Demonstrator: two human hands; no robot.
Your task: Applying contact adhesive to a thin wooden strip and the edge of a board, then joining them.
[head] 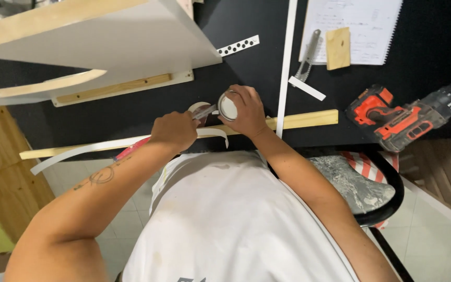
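Two hands at work, left hand [174, 130] fingers gripping knife [204, 110], right hand [247, 110] fingers clasping tin [228, 107]

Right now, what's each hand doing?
Left hand: closed around a red-handled tool.
Right hand: closed on a small round tin at the black table edge.
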